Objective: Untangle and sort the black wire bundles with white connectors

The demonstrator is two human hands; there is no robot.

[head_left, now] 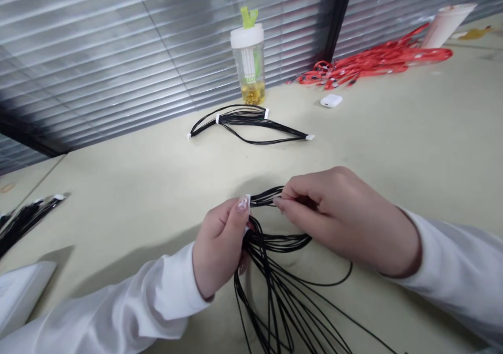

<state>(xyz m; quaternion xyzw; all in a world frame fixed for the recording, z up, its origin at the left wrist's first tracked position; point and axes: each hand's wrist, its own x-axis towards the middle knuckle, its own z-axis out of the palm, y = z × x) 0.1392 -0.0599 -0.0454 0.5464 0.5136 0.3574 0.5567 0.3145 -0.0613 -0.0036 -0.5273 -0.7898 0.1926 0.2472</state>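
**Two hands pinched on a bundle of thin black wires**

Low on the pale table [393,149], both hands meet over a black wire bundle [275,270]. The left hand [220,249] has thumb and fingers closed on the bundle just below its white connector [248,201], which shows beside the thumbnail. The right hand [346,223], at three o'clock from the left, has its fingertips pressed together on the short run of wires coming out of that connector. The two hands nearly touch. From the grip the loose strands fan out toward six o'clock, lying on the table and running off the lower edge of the view; one strand loops out under the right wrist.

At twelve o'clock from the hands, well apart, a second bundle [247,123] with white ends lies flat. Just beyond it stands a clear bottle [248,63] with a white cap, close to the grey blinds [118,55]. At one o'clock sits a small white earbud case [331,100], and past it a heap of red lanyards [377,60] beside a paper cup [448,23]. At nine o'clock, near the table's edge, lie more black wires [23,217], with a white sheet [19,291] below them.
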